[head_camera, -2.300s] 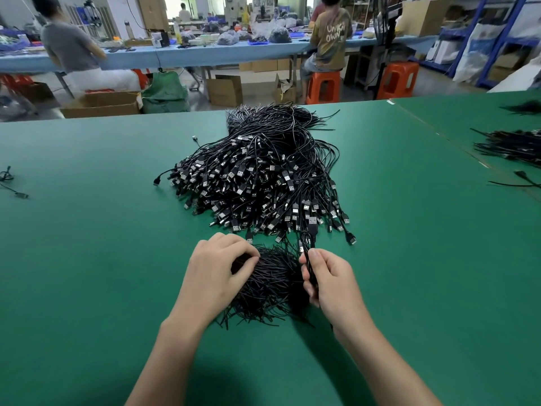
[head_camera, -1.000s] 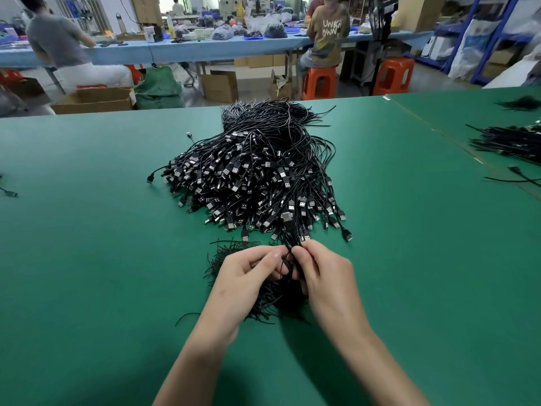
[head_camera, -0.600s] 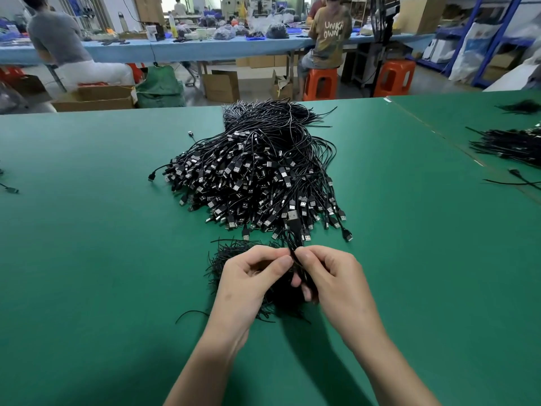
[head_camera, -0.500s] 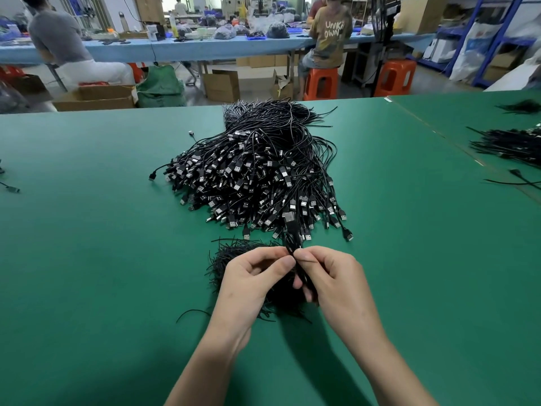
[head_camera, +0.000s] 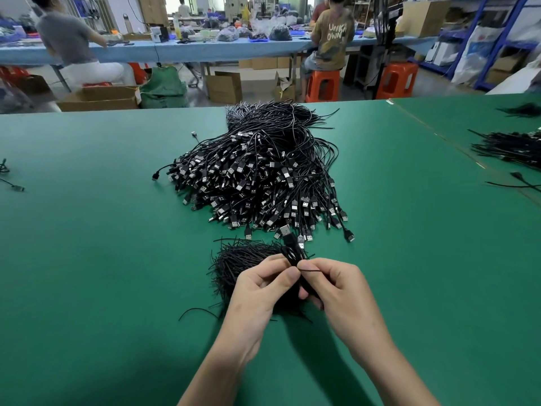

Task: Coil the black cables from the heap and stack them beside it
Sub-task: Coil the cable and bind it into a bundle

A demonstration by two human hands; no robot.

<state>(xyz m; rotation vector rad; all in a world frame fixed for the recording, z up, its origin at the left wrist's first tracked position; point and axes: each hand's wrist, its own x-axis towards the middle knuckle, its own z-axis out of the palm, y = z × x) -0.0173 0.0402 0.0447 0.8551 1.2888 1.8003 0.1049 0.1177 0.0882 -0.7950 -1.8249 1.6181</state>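
1. The coiled cable (head_camera: 293,254) is held just on the near side of the heap (head_camera: 263,177), lifted off the desk (head_camera: 87,273) between both hands. It is a tight black bundle, and a metal-faced USB plug (head_camera: 285,230) pokes up from it toward the heap.
2. The left hand (head_camera: 260,291) has its fingers curled, with thumb and forefinger closed narrowly on the bundle's left side.
3. The right hand (head_camera: 339,291) pinches a thin black strand (head_camera: 311,269) between thumb and forefinger. Its other fingers curl under the bundle.
4. The heap is a broad mound of thin, glossy black cords. Its silver-faced rectangular plugs fan toward the near side, and loose cords trail off at the far side.
5. Right below the heap's nearest plugs, partly under the hands, lies a low, bristly strand pile (head_camera: 240,262) of fine black strands.
6. The desk is smooth matte green. Well to the left of the heap lies a stray cable (head_camera: 13,184). Well to its right is a second dark pile (head_camera: 510,148).
7. Beyond the heap, past the desk's far edge, stand orange plastic stools (head_camera: 322,85) and cardboard boxes (head_camera: 224,87).
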